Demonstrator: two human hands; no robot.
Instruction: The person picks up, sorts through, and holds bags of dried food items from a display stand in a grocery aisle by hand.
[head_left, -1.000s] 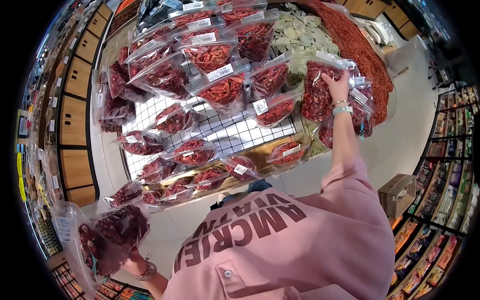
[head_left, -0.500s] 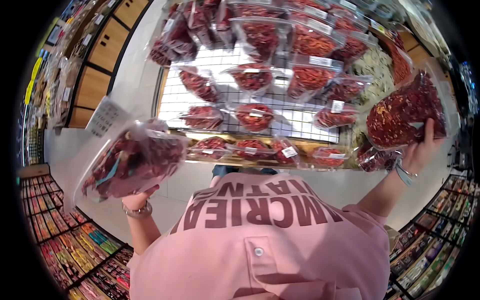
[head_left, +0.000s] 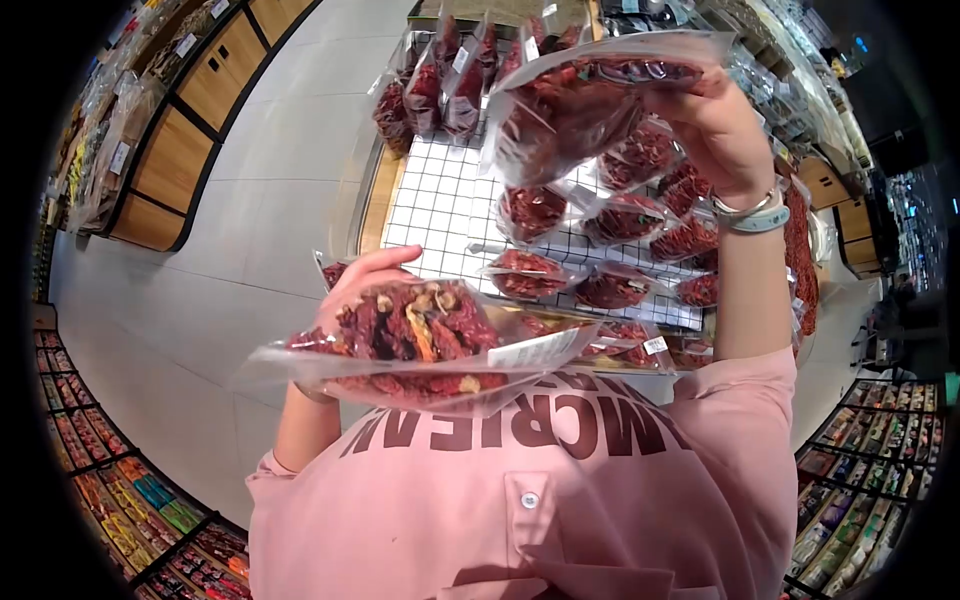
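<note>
My left hand point(head_left: 358, 283) grips a clear plastic bag of dried red chillies point(head_left: 420, 345), held flat in front of my chest with its white label toward the right. Above it, my right hand point(head_left: 712, 125), with a pale wristband, holds a second bag of dried chillies point(head_left: 572, 110) raised high and tilted. The two bags are apart. Behind them a white wire grid rack point(head_left: 440, 215) carries several more hanging chilli bags point(head_left: 610, 285).
Pale tiled floor point(head_left: 250, 200) lies left of the rack. Wooden cabinets point(head_left: 175, 150) line the far left. Shelves of colourful packets point(head_left: 140, 500) run along the lower left and lower right. My pink lettered shirt point(head_left: 540, 490) fills the bottom.
Both hands have drawn inward and up. The left bag moved from the left side to the front of my chest; the right bag rose from the right edge to above the rack.
</note>
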